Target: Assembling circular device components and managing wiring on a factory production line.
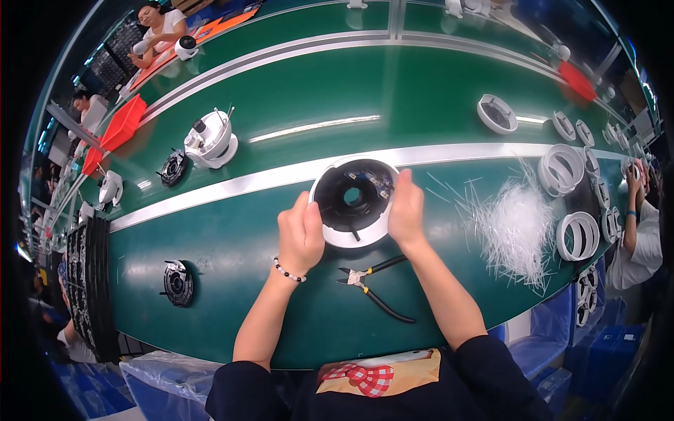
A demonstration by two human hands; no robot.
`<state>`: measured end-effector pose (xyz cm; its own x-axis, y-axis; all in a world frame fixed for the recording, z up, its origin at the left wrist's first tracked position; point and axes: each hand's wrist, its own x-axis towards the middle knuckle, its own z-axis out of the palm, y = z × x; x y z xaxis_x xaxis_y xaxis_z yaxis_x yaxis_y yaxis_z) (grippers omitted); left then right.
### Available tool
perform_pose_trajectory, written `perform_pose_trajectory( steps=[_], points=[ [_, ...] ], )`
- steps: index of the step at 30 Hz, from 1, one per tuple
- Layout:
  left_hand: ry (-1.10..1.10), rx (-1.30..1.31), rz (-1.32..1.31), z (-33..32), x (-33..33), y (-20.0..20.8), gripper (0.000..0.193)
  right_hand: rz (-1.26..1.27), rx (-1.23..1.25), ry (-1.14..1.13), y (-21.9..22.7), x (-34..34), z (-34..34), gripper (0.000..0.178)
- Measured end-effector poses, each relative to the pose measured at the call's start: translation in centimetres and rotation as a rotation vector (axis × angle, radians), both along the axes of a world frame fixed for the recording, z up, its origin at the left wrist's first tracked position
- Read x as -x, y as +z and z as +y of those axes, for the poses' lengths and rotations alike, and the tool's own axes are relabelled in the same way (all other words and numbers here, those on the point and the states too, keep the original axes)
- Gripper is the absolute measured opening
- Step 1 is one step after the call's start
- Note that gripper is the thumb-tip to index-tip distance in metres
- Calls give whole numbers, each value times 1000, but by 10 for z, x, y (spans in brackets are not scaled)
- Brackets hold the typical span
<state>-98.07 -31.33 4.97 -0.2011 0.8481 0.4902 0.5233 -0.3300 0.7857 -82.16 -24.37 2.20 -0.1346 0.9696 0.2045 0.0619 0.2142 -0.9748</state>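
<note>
a white-rimmed housing (354,215) is clasped between left hand (300,235) and right hand (407,210); pliers (359,277) lie between the forearms (263,319), white strips (516,228) heaped right, a black disc (179,283) left.

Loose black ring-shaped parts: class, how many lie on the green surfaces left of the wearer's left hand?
2: a near ring on the bench; a far ring beside the white housing. Others may be hidden.

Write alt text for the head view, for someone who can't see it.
The left hand and right hand hold a white ring with a black disc inside, over a green table. Below lie open pliers; a heap of pale strips lies to the right, another black disc to the left.
</note>
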Motion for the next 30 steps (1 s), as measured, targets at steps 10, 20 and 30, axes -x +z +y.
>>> perform_pose_trajectory(
  steps=[10,20,30],
  points=[
    [-86,105,178,-6,-4,14,22,-16,-273,-7,36,-6,12,47],
    [-120,276,91,19,-13,1,33,-161,-188,-39,16,-32,12,33],
    [43,622,-649,160,66,-46,53,-1013,-162,-867,60,-287,1,21]
  ],
)
